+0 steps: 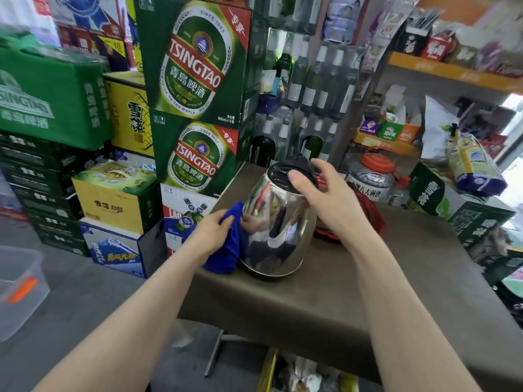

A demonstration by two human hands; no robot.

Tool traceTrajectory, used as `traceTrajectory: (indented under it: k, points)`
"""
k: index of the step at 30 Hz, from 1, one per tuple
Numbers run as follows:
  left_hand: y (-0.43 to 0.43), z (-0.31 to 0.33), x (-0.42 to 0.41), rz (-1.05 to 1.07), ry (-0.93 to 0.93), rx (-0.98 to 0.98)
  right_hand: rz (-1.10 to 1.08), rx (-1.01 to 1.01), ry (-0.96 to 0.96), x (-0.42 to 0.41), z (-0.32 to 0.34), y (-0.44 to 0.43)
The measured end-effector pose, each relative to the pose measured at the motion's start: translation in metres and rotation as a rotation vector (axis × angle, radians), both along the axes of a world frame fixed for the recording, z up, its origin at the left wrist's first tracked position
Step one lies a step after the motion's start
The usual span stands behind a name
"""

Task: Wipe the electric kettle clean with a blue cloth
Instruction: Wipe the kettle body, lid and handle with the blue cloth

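A shiny steel electric kettle (278, 227) with a black lid stands upright on a brown table (325, 301). My left hand (210, 229) is shut on a bunched blue cloth (229, 247) and presses it against the kettle's left side. My right hand (319, 193) wraps the kettle's top from the right, thumb lying on the lid. The handle is hidden behind that hand.
Stacked beer cartons (198, 108) rise just left of and behind the table. Bottles (317, 89) line the back. A red item (368, 219) lies behind the kettle, next to a big jar with a red lid (373, 176). Shelves of goods (452, 72) fill the right. A clear bin (19, 290) sits on the floor at left.
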State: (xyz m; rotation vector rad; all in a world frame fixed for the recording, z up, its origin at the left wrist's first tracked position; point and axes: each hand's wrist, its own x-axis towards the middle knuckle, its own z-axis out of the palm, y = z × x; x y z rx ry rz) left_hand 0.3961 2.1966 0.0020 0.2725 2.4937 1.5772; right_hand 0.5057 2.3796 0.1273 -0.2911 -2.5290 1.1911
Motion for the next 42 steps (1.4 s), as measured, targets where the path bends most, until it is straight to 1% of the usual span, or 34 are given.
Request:
traceTrajectory:
  k: [2,4,7,10,12,13,14,15,16,19,20,21,23,26,28,30,31,33,35,36,39,42]
  points:
    - [-0.010,-0.004,0.010,0.011,0.048,-0.024,-0.047,0.189,-0.028,0.008,-0.010,-0.021]
    - [-0.013,0.004,0.022,0.018,0.121,-0.012,-0.049,0.260,-0.017,0.007,-0.019,-0.024]
    - [-0.007,0.031,0.041,0.015,0.246,0.068,0.069,0.226,-0.061,0.003,-0.009,0.004]
    - [0.010,0.060,0.050,-0.002,0.460,0.180,0.250,0.066,-0.143,0.006,0.006,0.034]
    - [0.024,0.072,0.048,-0.042,0.573,0.209,0.258,0.045,-0.168,0.007,0.011,0.042]
    - [0.029,0.073,0.044,-0.059,0.571,0.221,0.237,0.053,-0.160,0.007,0.011,0.043]
    - [0.033,0.068,0.038,-0.062,0.530,0.238,0.208,0.057,-0.141,0.008,0.010,0.044]
    - [0.034,0.059,0.031,-0.048,0.463,0.239,0.192,0.049,-0.122,0.011,0.008,0.044]
    - [0.033,0.046,0.026,-0.017,0.394,0.200,0.191,0.029,-0.107,0.013,0.005,0.043]
    - [0.021,-0.001,0.026,0.051,0.229,-0.137,0.193,0.030,-0.058,0.013,-0.001,0.044]
    - [0.017,-0.011,0.031,0.058,0.182,-0.184,0.184,0.045,-0.046,0.013,-0.003,0.045]
    - [0.016,-0.015,0.035,0.064,0.155,-0.178,0.177,0.059,-0.033,0.013,-0.003,0.046]
    - [0.016,-0.010,0.035,0.070,0.189,-0.127,0.170,0.057,-0.018,0.012,-0.004,0.047]
    - [0.021,0.020,0.032,0.056,0.347,0.090,0.183,0.064,-0.006,0.012,-0.004,0.049]
    - [0.027,0.045,0.032,0.000,0.480,0.213,0.187,0.066,-0.001,0.011,-0.004,0.048]
    - [0.034,0.056,0.027,-0.074,0.562,0.247,0.188,0.065,0.011,0.011,-0.004,0.049]
    - [0.035,0.055,0.024,-0.095,0.546,0.240,0.187,0.058,0.018,0.011,-0.005,0.049]
    - [0.033,0.041,0.018,-0.083,0.420,0.172,0.193,0.026,0.037,0.011,-0.009,0.049]
    - [0.024,0.017,0.020,-0.062,0.312,0.015,0.207,-0.012,0.052,0.012,-0.014,0.047]
    - [0.019,0.006,0.024,-0.070,0.287,-0.051,0.213,-0.023,0.057,0.012,-0.015,0.047]
    - [0.005,-0.013,0.030,-0.129,0.263,-0.128,0.238,-0.082,0.047,0.010,-0.016,0.050]
    - [-0.008,-0.004,0.033,-0.184,0.282,-0.151,0.265,-0.148,0.038,0.011,-0.014,0.051]
